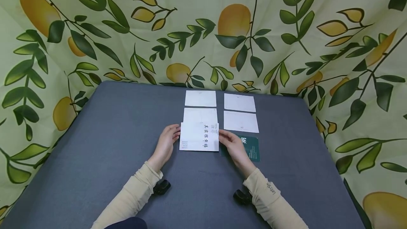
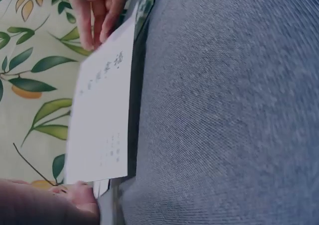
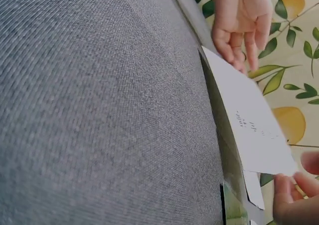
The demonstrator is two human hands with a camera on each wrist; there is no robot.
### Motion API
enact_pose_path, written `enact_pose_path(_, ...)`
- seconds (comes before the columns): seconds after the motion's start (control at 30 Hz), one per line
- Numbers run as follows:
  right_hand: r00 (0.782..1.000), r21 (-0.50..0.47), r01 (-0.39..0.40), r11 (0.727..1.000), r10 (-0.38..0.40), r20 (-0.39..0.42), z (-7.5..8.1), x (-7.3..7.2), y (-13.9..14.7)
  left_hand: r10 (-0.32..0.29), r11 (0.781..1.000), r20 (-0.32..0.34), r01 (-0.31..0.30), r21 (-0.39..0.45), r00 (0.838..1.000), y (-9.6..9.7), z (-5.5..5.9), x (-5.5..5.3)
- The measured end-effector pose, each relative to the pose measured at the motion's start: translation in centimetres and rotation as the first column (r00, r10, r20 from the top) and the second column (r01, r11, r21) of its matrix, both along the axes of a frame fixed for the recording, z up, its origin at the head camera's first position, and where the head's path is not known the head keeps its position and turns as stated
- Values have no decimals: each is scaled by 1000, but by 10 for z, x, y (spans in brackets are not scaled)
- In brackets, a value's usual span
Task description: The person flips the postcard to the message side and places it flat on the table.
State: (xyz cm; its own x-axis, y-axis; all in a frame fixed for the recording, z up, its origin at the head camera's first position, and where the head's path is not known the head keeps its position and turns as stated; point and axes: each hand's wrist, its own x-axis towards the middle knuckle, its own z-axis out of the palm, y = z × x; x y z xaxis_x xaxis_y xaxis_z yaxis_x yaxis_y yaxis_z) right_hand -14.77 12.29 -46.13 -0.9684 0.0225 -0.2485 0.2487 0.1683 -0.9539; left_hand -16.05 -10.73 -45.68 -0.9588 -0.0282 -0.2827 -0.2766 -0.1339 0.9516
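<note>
A white card (image 1: 192, 137) printed with Chinese characters is held between both hands, just above the table, as the gap beneath it in the wrist views shows. My left hand (image 1: 163, 146) grips its left edge with the fingertips. At the right edge, my right hand (image 1: 235, 149) pinches the card between thumb and fingers. The card's far side overlaps a plain white card (image 1: 200, 115) lying behind it. Partly under my right hand lies a dark green card (image 1: 252, 147) with white print.
Further white cards lie behind: one at the back left (image 1: 200, 98), one at the back right (image 1: 239, 102) and one in front of that (image 1: 241, 122). They rest on a grey-blue cloth-covered table (image 1: 111, 144). A leaf-and-fruit patterned curtain (image 1: 197, 48) surrounds its far and side edges.
</note>
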Motion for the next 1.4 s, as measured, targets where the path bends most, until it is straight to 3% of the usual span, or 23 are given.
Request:
enact_pose_path(0.23, 988, -67, 106, 992, -112, -106, 9, -2, -2, 64, 998, -104, -64, 3, 993, 5, 6, -3)
enact_pose_path(0.5, 973, 28, 158, 987, -151, -175, 12, -3, -1, 96, 995, -133, -96, 1, 986, 12, 14, -2)
enact_pose_path(0.6, 969, 57, 169, 984, -155, -192, 13, -2, 0, 99, 993, -134, -106, -49, 986, 13, 15, -1)
enact_pose_path(0.73, 975, 81, 159, 984, -143, -172, 15, -1, 0, 85, 988, -143, -101, -114, 986, 13, 16, 0)
enact_pose_path(0.87, 983, 33, 136, 990, -131, -126, 16, -1, 0, 64, 989, -153, -83, -121, 986, 12, 16, 0)
enact_pose_path(1.0, 980, -44, 166, 985, -170, -101, 17, -2, 1, 87, 989, -157, -104, -105, 984, 13, 15, 0)
enact_pose_path(1.13, 977, -41, 190, 981, -193, -90, 17, -4, 3, 108, 987, -149, -124, -104, 983, 11, 13, 0)
enact_pose_path(1.3, 988, 56, 127, 990, -121, -96, 13, -4, 6, 71, 975, -165, -103, -196, 984, 6, 7, -1)
enact_pose_path(1.4, 995, 141, 68, 988, -57, -80, 10, -4, 7, -8, 942, -173, -51, -333, 985, 2, 5, 0)
